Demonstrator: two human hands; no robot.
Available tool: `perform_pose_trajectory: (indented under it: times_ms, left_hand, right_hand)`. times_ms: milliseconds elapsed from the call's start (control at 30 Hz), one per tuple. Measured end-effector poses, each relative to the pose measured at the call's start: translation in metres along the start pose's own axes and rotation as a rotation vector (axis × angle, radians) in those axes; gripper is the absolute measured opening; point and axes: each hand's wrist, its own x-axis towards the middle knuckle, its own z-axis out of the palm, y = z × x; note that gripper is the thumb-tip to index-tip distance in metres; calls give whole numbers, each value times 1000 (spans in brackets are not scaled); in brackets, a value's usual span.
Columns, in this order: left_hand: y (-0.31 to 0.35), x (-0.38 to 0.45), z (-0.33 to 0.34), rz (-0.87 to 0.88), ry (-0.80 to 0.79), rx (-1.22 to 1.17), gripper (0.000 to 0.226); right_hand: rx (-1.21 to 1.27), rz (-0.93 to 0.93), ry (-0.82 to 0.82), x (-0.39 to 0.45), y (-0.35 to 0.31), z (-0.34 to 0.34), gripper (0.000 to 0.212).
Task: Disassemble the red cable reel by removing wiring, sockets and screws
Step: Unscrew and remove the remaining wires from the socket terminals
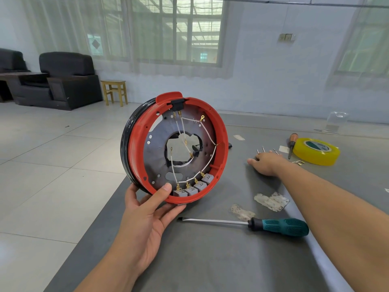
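Left hand (pixel 147 209) gripping upright red reel (pixel 175 147) at lower rim; right hand (pixel 265 164) flat, fingers extended, touching screws (pixel 266 150) on table (pixel 210 260).

Daylight pours through a big barred window (pixel 174 30) behind sheer curtains (pixel 69 28). Pale wall (pixel 263 76), glossy tiled floor (pixel 42 165). Black armchairs (pixel 67 81) sit far left, a small wooden stool (pixel 114 91) just beside them.

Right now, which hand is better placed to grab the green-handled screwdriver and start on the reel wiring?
The right hand. It rests open on the table, holding nothing, on the same side as the screwdriver's handle. The left hand grips the red cable reel, holding it upright, so it is probably best kept there.
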Motion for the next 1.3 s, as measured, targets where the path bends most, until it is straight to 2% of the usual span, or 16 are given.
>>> perform_pose_trajectory:
  times_ms: [267, 333, 400, 500, 567, 633, 733, 833, 967, 1100, 1300]
  left_hand:
    - [-1, 3, -2, -3, 3, -17, 75]
    - [-1, 4, -2, -4, 5, -20, 76]
    - [0, 3, -1, -6, 12, -29, 79]
    - [2, 0, 2, -1, 17, -34, 78]
    - [4, -4, 4, 10, 12, -20, 77]
    - [6, -8, 7, 36, 3, 20, 76]
    - [5, -16, 12, 87, 0, 88, 68]
    - [6, -23, 17, 132, 18, 150, 64]
    - [6, -26, 19, 160, 78, 140, 77]
    - [1, -26, 21, 207, 13, 235, 76]
    - [-5, -21, 19, 206, -49, 248, 82]
  right_hand:
    - [116, -53, 92, -23, -1, -7, 65]
    - [236, -75, 138, -40, -6, -13, 55]
    - [397, -116, 262, -63, -15, -18, 42]
    - [682, -200, 422, -112, -38, -23, 40]
    - [925, -299, 365, -146, -55, -23, 43]
    - [1164, -388, 233, -172, -72, -15, 50]
    - [1277, -418, 191, -189, -91, 3, 45]
    - [1361, -338, 257, -198, -105, 13, 22]
    - [1413, -248, 314, -205, -113, 16, 25]
    - [1629, -203, 253, -209, -126, 25, 16]
    - [1866, -84, 179, -219, -147, 33, 9]
